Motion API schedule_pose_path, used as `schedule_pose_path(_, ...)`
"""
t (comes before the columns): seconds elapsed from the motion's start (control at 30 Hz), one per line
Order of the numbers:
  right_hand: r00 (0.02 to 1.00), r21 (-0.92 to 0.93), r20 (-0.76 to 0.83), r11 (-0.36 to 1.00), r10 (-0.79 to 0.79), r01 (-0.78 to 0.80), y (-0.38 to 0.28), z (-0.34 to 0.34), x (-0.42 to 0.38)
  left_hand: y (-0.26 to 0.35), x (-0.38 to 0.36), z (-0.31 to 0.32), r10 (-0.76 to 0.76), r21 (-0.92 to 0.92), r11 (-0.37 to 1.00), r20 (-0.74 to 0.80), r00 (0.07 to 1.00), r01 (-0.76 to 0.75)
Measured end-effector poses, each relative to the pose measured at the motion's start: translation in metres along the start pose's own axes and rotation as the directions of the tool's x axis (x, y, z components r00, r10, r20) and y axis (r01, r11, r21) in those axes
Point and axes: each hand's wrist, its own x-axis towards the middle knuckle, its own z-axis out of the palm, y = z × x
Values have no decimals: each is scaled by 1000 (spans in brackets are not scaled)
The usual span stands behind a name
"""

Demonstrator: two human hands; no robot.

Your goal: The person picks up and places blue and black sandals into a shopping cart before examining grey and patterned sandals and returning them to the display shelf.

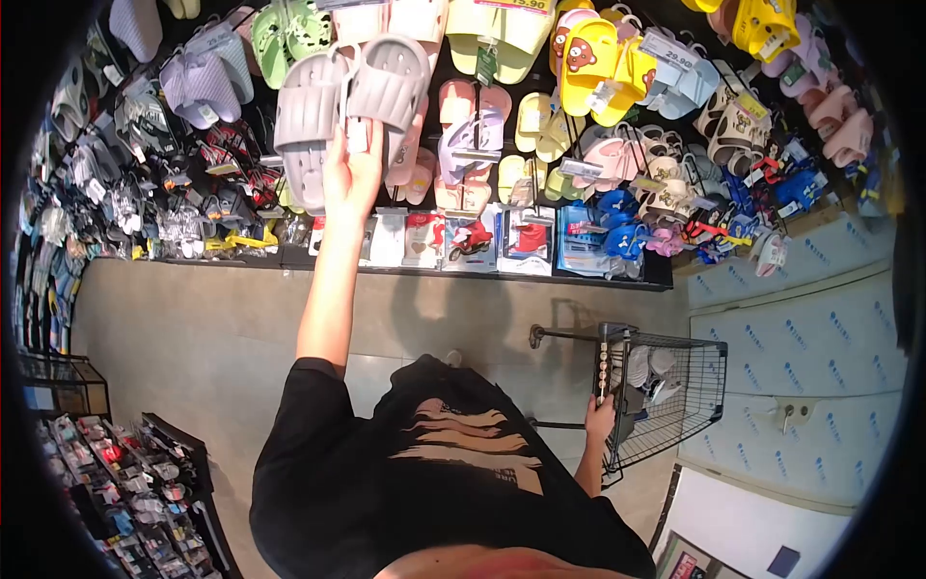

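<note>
My left hand (pixel 355 179) reaches up to the shelf with its fingers closed at a pair of grey slide slippers (pixel 311 101). A white tag or hanger shows between the slippers, right at my fingertips. More grey slippers lie behind and below this pair. At the right, my right hand (pixel 600 417) is wrapped round the handle of a wire shopping cart (pixel 690 415). Several grey and white items (pixel 652 372) lie inside the cart, apparently footwear.
Hanging slippers in many colours fill the rack, among them yellow bear slides (pixel 590 68) and lilac slides (pixel 198 87). Boxed goods (pixel 526 236) line its lowest ledge. A blue-marked panel wall (pixel 791 338) stands beyond the cart. Another goods rack (pixel 135 492) is at lower left.
</note>
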Motion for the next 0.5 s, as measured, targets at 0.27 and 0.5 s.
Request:
schedule_pose_path(0.27,993,669,117,741,-22,-62,21,13,13,7,84,-15,-51,-17,998,93,994,53)
schedule_pose_path(0.5,977,631,175,748,121,-205,30,32,26,-4,116,-1,-32,65,998,118,992,24)
